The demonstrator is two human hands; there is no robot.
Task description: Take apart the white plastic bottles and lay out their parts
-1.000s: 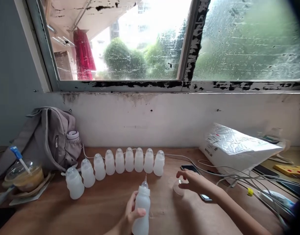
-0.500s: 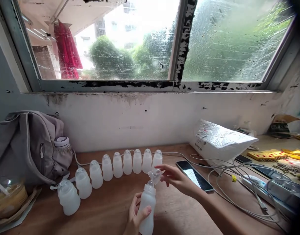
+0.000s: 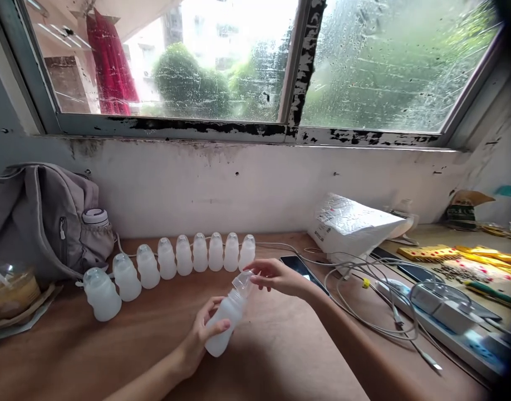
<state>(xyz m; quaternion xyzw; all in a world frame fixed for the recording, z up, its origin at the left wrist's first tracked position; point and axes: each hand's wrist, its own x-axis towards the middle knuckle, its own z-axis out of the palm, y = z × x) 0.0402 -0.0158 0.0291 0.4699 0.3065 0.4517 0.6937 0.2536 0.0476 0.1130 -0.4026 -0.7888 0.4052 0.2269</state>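
Here, the left hand (image 3: 200, 334) grips a tilted, frosted bottle (image 3: 222, 326), the right hand (image 3: 280, 278) its clear cap (image 3: 241, 281); nine similar bottles (image 3: 200, 256) curve behind that bottle, cables (image 3: 398, 317) to its right.

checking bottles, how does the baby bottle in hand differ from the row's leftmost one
The held baby bottle is tilted in the left hand; the leftmost baby bottle stands on the wooden table. The right hand touches the held baby bottle's clear cap; no hand touches the leftmost baby bottle. Both have frosted bodies with a pinched waist.
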